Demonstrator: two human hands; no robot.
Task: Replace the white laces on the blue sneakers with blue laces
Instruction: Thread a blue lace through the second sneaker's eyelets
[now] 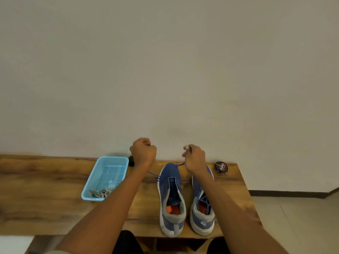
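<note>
Two blue sneakers stand side by side on the wooden table, toes toward the wall: the left sneaker and the right sneaker. A blue lace runs through the lowest eyelets of the left sneaker. My left hand is raised above the table beyond the shoe's toe and grips one end of that lace in a fist. My right hand hovers over the toes and pinches the other end. Both strands stretch from the shoe up to my hands. White laces lie bunched in the near end of a light blue basket.
A round black tin stands at the table's far right corner. A small dark object sits behind the basket near the wall. The wooden table ends at the right, with tiled floor beyond.
</note>
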